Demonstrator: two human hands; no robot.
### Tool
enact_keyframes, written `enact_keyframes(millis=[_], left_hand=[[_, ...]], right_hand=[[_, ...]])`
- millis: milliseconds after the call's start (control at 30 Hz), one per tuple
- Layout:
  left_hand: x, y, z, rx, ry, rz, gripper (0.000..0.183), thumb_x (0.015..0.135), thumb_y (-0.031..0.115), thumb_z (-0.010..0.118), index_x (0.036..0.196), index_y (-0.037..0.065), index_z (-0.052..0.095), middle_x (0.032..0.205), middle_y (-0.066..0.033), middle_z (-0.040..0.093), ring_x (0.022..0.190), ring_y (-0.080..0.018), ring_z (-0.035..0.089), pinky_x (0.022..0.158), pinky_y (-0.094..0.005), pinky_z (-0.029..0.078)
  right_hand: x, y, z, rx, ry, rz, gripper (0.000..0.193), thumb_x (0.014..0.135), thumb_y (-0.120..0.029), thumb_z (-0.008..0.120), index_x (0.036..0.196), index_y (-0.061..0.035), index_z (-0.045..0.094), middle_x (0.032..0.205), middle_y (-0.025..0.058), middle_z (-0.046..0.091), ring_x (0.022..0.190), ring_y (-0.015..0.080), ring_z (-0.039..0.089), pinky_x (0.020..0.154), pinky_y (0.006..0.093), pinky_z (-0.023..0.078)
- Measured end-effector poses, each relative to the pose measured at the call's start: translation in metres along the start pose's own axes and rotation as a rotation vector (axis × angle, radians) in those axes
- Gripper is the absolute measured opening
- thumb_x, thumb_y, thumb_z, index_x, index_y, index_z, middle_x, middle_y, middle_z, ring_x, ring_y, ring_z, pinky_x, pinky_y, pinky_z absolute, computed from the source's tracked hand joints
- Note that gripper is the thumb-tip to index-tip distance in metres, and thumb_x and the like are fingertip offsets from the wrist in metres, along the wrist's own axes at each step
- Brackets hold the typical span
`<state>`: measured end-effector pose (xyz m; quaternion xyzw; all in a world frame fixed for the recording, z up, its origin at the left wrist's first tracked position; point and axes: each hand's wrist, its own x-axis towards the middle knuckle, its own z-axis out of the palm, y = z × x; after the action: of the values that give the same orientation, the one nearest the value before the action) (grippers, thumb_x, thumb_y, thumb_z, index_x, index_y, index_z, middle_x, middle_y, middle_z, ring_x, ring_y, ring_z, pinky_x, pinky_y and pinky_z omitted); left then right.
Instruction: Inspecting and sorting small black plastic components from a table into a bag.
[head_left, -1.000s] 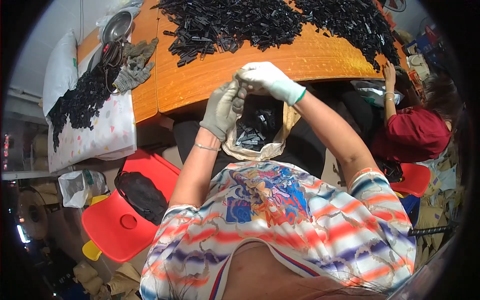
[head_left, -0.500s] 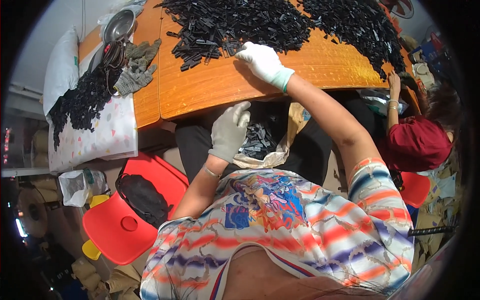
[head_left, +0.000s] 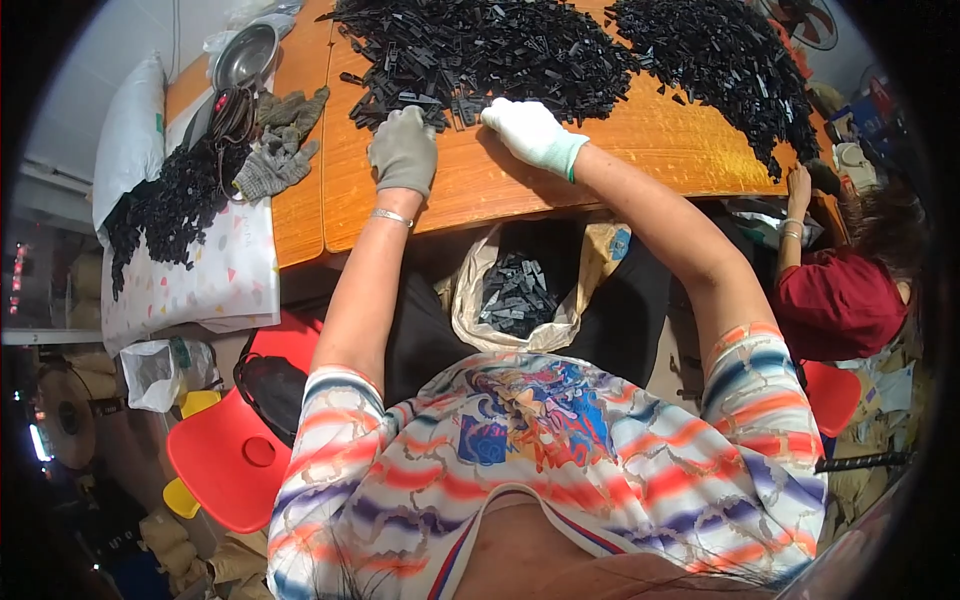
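Note:
My left hand (head_left: 404, 152), in a grey glove, is at the near edge of a heap of small black plastic pieces (head_left: 490, 50) on the wooden table. Its fingers are curled in, and whatever they hold is hidden. To its right, my right hand (head_left: 532, 134) wears a white glove with a mint cuff. The fingers are drawn together beside the heap's edge, on something too small to make out. Between my legs an open bag (head_left: 468, 300) holds more dark plastic pieces (head_left: 520, 290).
Another black heap (head_left: 720, 80) lies at the right, where a co-worker's hand (head_left: 798, 185) reaches in. A metal bowl (head_left: 246, 58), knitted gloves (head_left: 275, 165) and a white sack (head_left: 130, 140) are at the left. A red chair (head_left: 225, 455) stands beside me.
My left hand has moved from above the bag up and forward to the heap, uncovering the bag's opening. My right hand stays near the heap's edge, shifted slightly.

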<state>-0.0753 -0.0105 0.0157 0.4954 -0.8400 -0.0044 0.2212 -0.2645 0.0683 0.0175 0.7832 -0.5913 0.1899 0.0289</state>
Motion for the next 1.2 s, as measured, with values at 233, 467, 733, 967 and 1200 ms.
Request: enact_keyframes(millis=[233, 467, 733, 967, 1200], left_hand=[[-0.028, 0.004, -0.016, -0.121, 0.033, 0.044, 0.017, 0.083, 0.022, 0.064, 0.095, 0.01, 0.059, 0.096, -0.0122, 0.063, 0.088, -0.0326, 0.063, 0.075, -0.0426, 0.051], [-0.06, 0.019, -0.052, -0.816, -0.155, 0.018, 0.025, 0.086, 0.011, 0.063, 0.11, 0.007, 0.056, 0.068, -0.0057, 0.06, 0.06, -0.0184, 0.059, 0.053, -0.0305, 0.046], [-0.084, 0.033, -0.068, -1.263, -0.21, 0.049, 0.03, 0.086, 0.003, 0.063, 0.116, 0.002, 0.056, 0.082, 0.0023, 0.059, 0.068, -0.0012, 0.052, 0.058, -0.0173, 0.045], [-0.083, 0.026, -0.064, -1.1, -0.027, 0.246, 0.029, 0.083, 0.004, 0.065, 0.112, 0.004, 0.062, 0.099, -0.005, 0.068, 0.084, -0.0139, 0.064, 0.072, -0.0247, 0.051], [-0.077, 0.026, -0.061, -1.29, 0.131, 0.155, 0.021, 0.086, 0.005, 0.063, 0.106, 0.003, 0.061, 0.098, -0.0046, 0.06, 0.082, -0.0123, 0.059, 0.072, -0.0251, 0.051]], right_hand=[[-0.009, -0.026, -0.016, 0.245, 0.077, 0.26, 0.017, 0.085, -0.018, 0.059, 0.098, -0.0131, 0.069, 0.097, 0.0139, 0.06, 0.09, 0.0317, 0.061, 0.079, 0.0379, 0.05], [-0.014, -0.076, -0.034, 0.742, 0.216, 0.414, 0.019, 0.087, -0.02, 0.06, 0.097, -0.0051, 0.067, 0.086, 0.0075, 0.064, 0.076, 0.0163, 0.062, 0.07, 0.0302, 0.049], [-0.037, -0.089, -0.043, 1.363, 0.208, 0.45, 0.027, 0.089, -0.019, 0.058, 0.107, 0.0004, 0.063, 0.086, 0.0011, 0.062, 0.078, 0.0054, 0.055, 0.069, 0.0204, 0.045], [-0.045, -0.084, -0.029, 1.679, 0.228, 0.458, 0.024, 0.091, -0.016, 0.056, 0.107, 0.0007, 0.062, 0.081, -0.0009, 0.058, 0.067, 0.0059, 0.052, 0.059, 0.0209, 0.042], [-0.052, -0.092, -0.045, 1.568, 0.155, 0.503, 0.026, 0.09, -0.02, 0.058, 0.107, -0.0004, 0.061, 0.078, -0.0015, 0.056, 0.063, 0.0047, 0.047, 0.058, 0.0198, 0.038]])
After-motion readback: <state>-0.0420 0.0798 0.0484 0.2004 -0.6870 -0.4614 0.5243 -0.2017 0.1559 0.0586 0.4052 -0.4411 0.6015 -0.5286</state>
